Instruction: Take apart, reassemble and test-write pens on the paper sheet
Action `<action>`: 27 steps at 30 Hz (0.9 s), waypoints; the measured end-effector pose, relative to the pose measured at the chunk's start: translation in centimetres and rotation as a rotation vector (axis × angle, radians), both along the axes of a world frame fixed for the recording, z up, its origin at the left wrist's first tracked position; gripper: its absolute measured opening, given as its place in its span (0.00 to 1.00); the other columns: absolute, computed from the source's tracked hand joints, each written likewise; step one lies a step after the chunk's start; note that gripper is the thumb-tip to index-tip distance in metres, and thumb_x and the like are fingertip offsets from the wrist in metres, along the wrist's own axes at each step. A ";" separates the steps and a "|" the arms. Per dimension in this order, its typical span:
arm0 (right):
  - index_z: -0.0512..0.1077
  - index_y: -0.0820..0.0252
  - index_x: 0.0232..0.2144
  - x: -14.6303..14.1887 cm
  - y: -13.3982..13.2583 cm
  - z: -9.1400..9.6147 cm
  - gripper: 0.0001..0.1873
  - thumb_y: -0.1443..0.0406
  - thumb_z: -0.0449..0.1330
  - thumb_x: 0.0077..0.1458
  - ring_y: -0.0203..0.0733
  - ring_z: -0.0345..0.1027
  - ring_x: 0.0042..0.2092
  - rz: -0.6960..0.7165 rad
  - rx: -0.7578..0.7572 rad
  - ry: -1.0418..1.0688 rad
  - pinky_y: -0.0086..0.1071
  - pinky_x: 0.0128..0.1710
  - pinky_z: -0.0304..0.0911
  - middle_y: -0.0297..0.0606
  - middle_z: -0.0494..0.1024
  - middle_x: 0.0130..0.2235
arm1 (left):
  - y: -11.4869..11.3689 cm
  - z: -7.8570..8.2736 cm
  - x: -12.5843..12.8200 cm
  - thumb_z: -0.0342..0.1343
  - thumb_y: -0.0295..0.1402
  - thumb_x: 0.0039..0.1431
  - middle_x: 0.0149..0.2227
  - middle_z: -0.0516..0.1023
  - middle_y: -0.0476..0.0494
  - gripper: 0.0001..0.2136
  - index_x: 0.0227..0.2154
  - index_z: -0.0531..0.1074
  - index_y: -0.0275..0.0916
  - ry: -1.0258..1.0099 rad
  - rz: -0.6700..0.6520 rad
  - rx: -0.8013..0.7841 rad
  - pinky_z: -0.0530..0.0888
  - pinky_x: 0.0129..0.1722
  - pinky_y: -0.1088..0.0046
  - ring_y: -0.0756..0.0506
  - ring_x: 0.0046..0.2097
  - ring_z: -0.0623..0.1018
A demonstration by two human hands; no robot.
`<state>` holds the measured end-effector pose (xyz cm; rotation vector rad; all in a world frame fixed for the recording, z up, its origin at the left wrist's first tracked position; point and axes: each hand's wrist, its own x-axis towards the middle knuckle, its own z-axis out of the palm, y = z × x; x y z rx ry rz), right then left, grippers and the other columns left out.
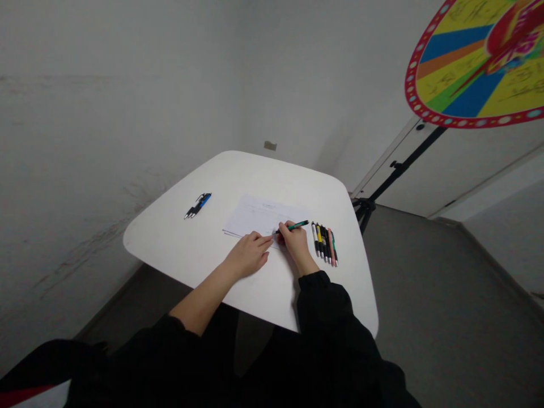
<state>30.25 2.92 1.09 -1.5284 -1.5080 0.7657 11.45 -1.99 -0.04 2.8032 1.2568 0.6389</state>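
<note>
My right hand [293,241] is closed around a green and black pen [298,225], its tip down at the lower part of a white sheet of paper [255,214]. Faint lines of writing show near the top of the sheet, too small to read. Flat on the paper's lower edge and the table lies my left hand [250,253], fingers stretched out toward the pen tip. Just right of my right hand, several pens [325,243] in white, yellow, black, pink and green lie side by side.
The white table [178,243] has rounded corners. On its left side lie a few black and blue pens [198,205]. A colourful prize wheel [476,62] on a black stand [399,170] rises at the right. Walls close in at the left and behind.
</note>
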 end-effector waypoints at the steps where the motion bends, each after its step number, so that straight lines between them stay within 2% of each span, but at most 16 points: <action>1: 0.66 0.53 0.18 0.0 0.1 -0.1 0.19 0.55 0.56 0.59 0.40 0.69 0.23 -0.001 -0.005 0.015 0.32 0.30 0.62 0.32 0.74 0.18 | 0.0 0.0 0.1 0.53 0.30 0.67 0.61 0.77 0.41 0.20 0.60 0.72 0.40 0.006 0.008 0.000 0.72 0.50 0.55 0.35 0.53 0.72; 6: 0.66 0.52 0.19 0.0 0.3 -0.2 0.19 0.56 0.57 0.61 0.41 0.70 0.23 0.017 -0.019 0.050 0.32 0.30 0.64 0.33 0.76 0.19 | 0.0 0.0 0.3 0.53 0.29 0.67 0.62 0.76 0.41 0.20 0.61 0.71 0.41 -0.009 0.014 -0.007 0.69 0.51 0.56 0.35 0.56 0.71; 12: 0.64 0.52 0.17 0.0 0.5 -0.2 0.20 0.58 0.55 0.61 0.41 0.68 0.24 0.007 0.010 -0.034 0.32 0.31 0.62 0.32 0.73 0.18 | 0.0 -0.2 0.2 0.52 0.29 0.68 0.62 0.76 0.42 0.20 0.61 0.71 0.43 -0.034 0.002 -0.020 0.68 0.52 0.56 0.35 0.58 0.71; 20: 0.64 0.53 0.18 0.2 0.9 -1.0 0.20 0.55 0.55 0.60 0.40 0.68 0.25 0.006 0.035 -0.006 0.32 0.31 0.59 0.30 0.71 0.17 | -0.4 0.7 0.3 0.47 0.32 0.71 0.65 0.73 0.45 0.23 0.67 0.66 0.44 0.129 0.036 -0.059 0.68 0.52 0.56 0.36 0.59 0.69; 27: 0.65 0.53 0.18 0.1 0.6 -0.6 0.19 0.56 0.54 0.60 0.40 0.68 0.24 -0.010 0.016 -0.012 0.31 0.31 0.60 0.30 0.72 0.17 | -0.4 0.9 0.2 0.46 0.33 0.72 0.67 0.71 0.46 0.22 0.67 0.66 0.42 0.163 0.048 -0.068 0.67 0.54 0.55 0.36 0.60 0.68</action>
